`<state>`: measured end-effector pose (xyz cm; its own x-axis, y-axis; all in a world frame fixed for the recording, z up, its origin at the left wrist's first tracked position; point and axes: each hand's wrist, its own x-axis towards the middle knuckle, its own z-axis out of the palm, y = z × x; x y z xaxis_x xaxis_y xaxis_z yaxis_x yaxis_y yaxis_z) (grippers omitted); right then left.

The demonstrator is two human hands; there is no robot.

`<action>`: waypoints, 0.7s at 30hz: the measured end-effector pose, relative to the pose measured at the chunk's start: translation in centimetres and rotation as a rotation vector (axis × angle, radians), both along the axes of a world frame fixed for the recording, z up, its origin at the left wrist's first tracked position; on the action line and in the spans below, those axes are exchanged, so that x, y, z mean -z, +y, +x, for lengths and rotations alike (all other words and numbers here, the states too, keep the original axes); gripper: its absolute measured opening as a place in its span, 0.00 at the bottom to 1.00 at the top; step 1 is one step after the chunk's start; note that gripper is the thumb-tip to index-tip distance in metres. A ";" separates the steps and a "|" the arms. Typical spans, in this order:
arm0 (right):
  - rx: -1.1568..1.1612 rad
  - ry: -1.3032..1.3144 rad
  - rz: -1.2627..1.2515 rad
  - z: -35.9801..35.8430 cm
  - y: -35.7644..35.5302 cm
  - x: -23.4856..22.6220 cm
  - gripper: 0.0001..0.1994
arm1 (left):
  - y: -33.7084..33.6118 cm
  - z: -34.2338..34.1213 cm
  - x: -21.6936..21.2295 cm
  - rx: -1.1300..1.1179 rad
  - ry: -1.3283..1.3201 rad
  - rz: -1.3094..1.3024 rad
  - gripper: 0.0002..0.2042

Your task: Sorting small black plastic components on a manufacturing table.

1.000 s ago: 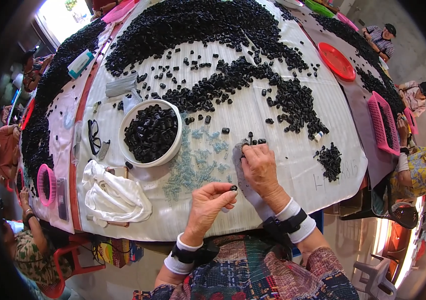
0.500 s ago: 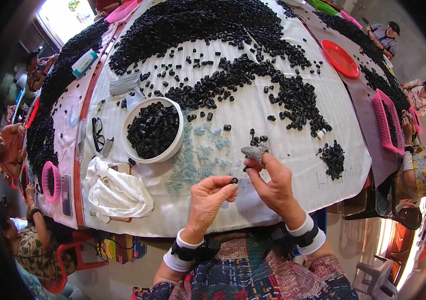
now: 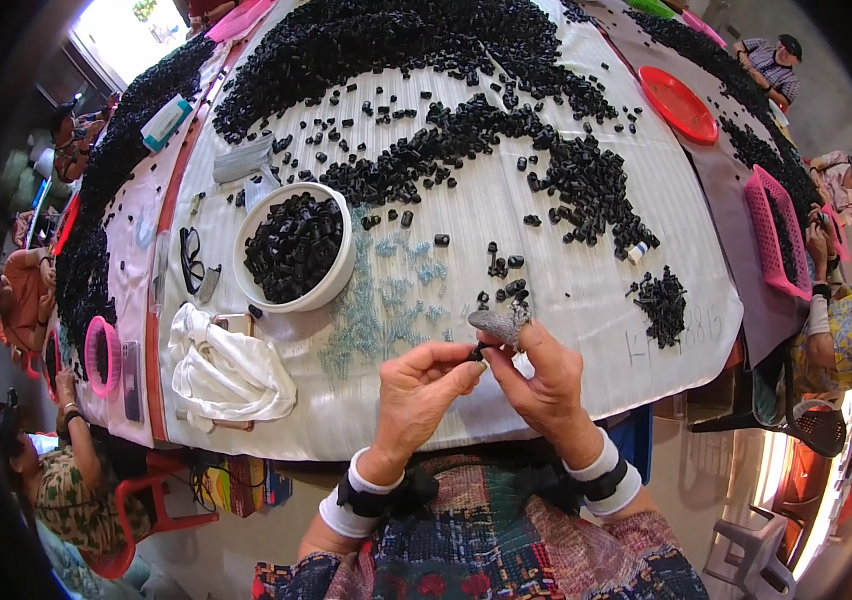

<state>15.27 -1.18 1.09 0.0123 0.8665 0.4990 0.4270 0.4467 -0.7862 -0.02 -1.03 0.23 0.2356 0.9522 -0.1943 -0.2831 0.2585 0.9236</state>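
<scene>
My left hand (image 3: pixel 424 388) and my right hand (image 3: pixel 544 372) meet just above the table's near edge. Together they pinch one small black cylindrical part (image 3: pixel 477 351) between the fingertips. The right index finger wears a grey cloth finger cover (image 3: pixel 499 322). A white bowl (image 3: pixel 339 284) full of the same black parts stands to the upper left of my hands. Several loose black parts (image 3: pixel 506 270) lie just beyond my fingers, and small pale blue-green pieces (image 3: pixel 386 310) are scattered on the white table cover (image 3: pixel 566 330) between bowl and hands.
Large heaps of black parts (image 3: pixel 396 40) cover the far table. A white cloth (image 3: pixel 226 365) lies left of my hands, eyeglasses (image 3: pixel 189 262) beside the bowl. A red plate (image 3: pixel 679 104) and pink basket (image 3: pixel 776 230) sit at right. Other people sit around the table edges.
My right hand lifted off the table and came toward my left hand. Both hands now hold the small black part together.
</scene>
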 end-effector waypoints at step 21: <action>0.007 -0.104 0.076 -0.2 -0.5 0.7 0.12 | 0.0 -0.3 0.2 0.027 0.076 0.021 0.08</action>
